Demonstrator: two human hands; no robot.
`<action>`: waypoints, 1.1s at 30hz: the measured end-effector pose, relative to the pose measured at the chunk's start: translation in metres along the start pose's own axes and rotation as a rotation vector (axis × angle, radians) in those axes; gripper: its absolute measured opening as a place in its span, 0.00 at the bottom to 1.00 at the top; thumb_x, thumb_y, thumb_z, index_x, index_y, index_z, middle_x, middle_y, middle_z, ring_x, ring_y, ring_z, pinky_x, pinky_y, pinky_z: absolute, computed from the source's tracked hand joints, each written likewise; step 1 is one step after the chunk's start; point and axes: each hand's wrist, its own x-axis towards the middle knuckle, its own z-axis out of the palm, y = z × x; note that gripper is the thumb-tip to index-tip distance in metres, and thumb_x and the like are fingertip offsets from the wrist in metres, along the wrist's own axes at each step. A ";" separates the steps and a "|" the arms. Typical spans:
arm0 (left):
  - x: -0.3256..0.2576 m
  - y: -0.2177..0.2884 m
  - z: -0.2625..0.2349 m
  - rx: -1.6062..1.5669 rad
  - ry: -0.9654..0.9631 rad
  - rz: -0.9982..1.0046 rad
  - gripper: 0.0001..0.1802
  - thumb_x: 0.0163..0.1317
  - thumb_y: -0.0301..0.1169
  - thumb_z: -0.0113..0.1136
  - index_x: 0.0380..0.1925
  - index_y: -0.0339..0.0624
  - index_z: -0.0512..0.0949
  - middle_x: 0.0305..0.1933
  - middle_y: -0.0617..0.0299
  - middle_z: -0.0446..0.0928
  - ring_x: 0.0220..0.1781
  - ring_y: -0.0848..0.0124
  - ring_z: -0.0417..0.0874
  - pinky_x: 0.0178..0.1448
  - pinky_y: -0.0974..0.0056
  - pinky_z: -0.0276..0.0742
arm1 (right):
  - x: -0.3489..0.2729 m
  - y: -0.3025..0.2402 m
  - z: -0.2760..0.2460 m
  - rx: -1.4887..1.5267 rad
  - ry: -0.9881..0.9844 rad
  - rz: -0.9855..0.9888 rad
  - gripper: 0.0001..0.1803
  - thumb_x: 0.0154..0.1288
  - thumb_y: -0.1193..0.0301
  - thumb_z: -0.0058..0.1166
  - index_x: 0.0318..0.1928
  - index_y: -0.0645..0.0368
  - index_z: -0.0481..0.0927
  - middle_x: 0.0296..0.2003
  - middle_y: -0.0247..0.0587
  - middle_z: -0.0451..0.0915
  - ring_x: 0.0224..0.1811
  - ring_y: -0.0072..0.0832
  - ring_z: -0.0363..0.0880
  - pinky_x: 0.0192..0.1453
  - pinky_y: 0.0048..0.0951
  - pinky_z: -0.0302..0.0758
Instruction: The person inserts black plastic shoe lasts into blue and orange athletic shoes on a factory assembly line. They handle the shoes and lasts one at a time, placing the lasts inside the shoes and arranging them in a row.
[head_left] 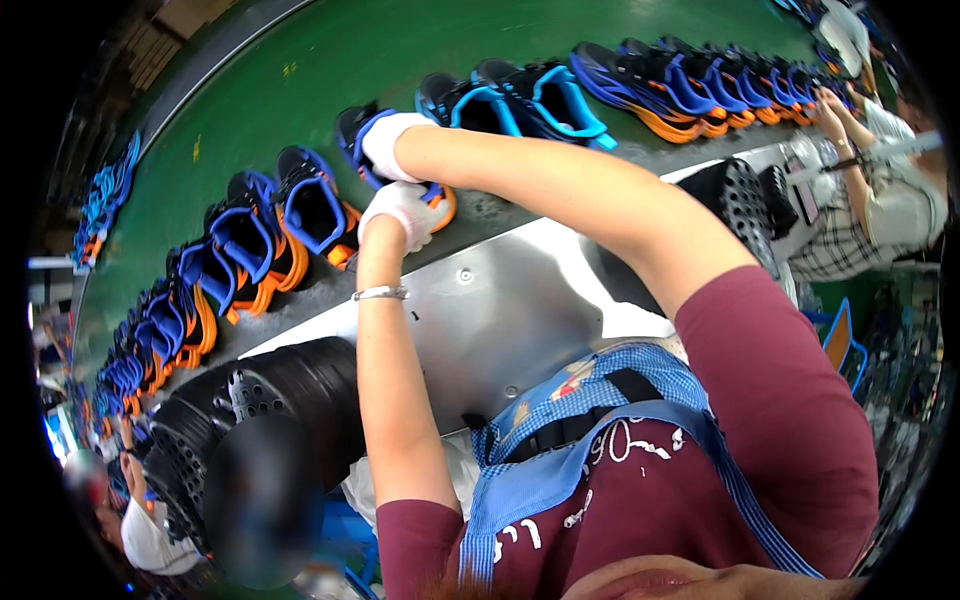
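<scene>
A black, blue and orange sneaker (pixel 352 136) is at the far edge of the metal work surface, partly hidden by my hands. My right hand (pixel 394 146), in a white glove, grips its upper near the opening. Lower down, my left hand (pixel 408 212), also gloved in white, has its fingers curled against the heel end, where some orange sole shows. A silver bracelet (pixel 382 293) circles my left wrist. Just left of my hands stands another black and blue sneaker (pixel 316 208) with an orange sole. Black and light-blue sneakers (pixel 470 104) lie to the right.
Rows of sneakers (pixel 690 85) run along a green conveyor belt (pixel 255 100) on both sides. A bare metal plate (pixel 490 300) lies before me. Black perforated moulds (pixel 740 205) stand right, with more black ones (pixel 270 390) left. Co-workers sit right (pixel 870 200) and left (pixel 150 530).
</scene>
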 end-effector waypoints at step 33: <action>0.037 0.019 0.102 0.532 1.020 0.650 0.23 0.62 0.49 0.57 0.50 0.48 0.80 0.58 0.53 0.74 0.66 0.53 0.65 0.71 0.56 0.62 | -0.464 0.283 0.056 0.159 0.519 0.296 0.27 0.51 0.79 0.65 0.54 0.64 0.73 0.47 0.51 0.75 0.52 0.46 0.75 0.57 0.38 0.73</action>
